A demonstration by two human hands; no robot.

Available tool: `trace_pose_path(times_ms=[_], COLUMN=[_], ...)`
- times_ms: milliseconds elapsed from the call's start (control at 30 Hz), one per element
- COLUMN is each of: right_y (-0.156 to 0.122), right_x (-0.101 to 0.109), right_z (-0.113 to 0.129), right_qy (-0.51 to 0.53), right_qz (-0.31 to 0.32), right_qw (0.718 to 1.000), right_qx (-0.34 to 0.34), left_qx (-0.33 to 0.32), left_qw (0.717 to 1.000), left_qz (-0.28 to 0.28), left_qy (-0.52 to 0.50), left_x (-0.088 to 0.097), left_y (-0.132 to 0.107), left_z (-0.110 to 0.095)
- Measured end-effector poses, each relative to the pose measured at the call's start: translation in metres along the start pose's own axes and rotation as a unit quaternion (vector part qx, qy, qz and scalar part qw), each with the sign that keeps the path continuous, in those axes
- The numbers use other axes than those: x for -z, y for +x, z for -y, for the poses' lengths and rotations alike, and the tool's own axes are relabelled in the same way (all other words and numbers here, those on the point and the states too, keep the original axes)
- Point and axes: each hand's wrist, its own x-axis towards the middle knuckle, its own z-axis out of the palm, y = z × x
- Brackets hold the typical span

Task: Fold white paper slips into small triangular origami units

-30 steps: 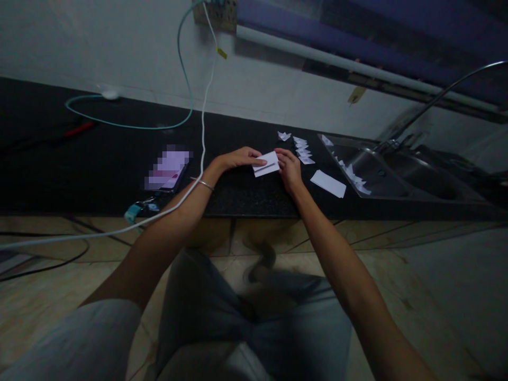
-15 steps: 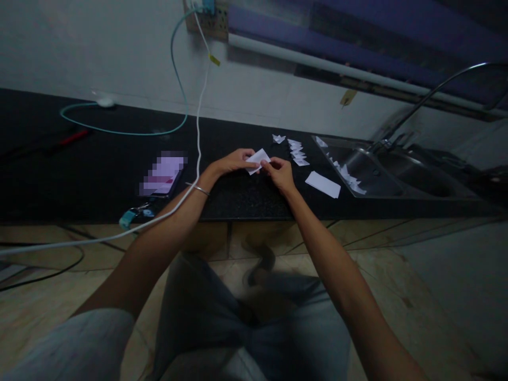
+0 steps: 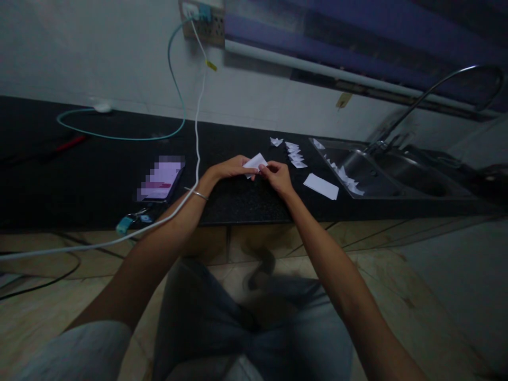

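Note:
A small folded piece of white paper [image 3: 256, 162] is held above the black countertop [image 3: 242, 203], pinched between both hands. My left hand [image 3: 234, 167] grips its left side, thumb on top and fingers behind. At its lower right edge, my right hand [image 3: 278, 177] is closed on the paper with thumb and fingertips. To the right lies a stack of white paper sheets [image 3: 321, 186]. Behind that, a row of folded paper pieces [image 3: 295, 155] with pointed tips rests on the counter, and one more folded paper [image 3: 276, 142] sits just left of the row.
More folded papers [image 3: 349, 181] lie along the rim of the metal sink [image 3: 383, 177], which has a curved faucet [image 3: 420, 103]. A phone [image 3: 161, 180] and keys [image 3: 137, 216] lie at left. A white cable [image 3: 197, 132] crosses over my left forearm.
The paper stays in both hands, its angle slightly altered, and the right fingers have shifted a little along its edge. The whole view has tilted slightly.

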Motion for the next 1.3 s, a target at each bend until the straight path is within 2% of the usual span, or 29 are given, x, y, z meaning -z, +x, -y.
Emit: trace_pose_path(times_ms=[200, 667, 1033, 1300], right_y=[-0.001, 0.000, 0.000, 0.002], right_x=[-0.001, 0.000, -0.001, 0.000], right_z=[0.003, -0.002, 0.004, -0.001], right_qy=[0.001, -0.022, 0.024, 0.005], right_qz=[-0.005, -0.001, 0.006, -0.022], right_qw=[1.000, 1.000, 0.999, 1.000], right_qx=[-0.022, -0.014, -0.026, -0.016], left_qx=[0.006, -0.016, -0.011, -0.012], left_qw=[1.000, 1.000, 0.999, 0.999], left_qz=[0.004, 0.014, 0.041, 0.046], left_qy=[0.002, -0.007, 0.008, 0.013], left_x=[0.000, 0.002, 0.001, 0.002], left_y=[0.001, 0.003, 0.006, 0.008], left_z=[0.002, 0.009, 0.014, 0.019])
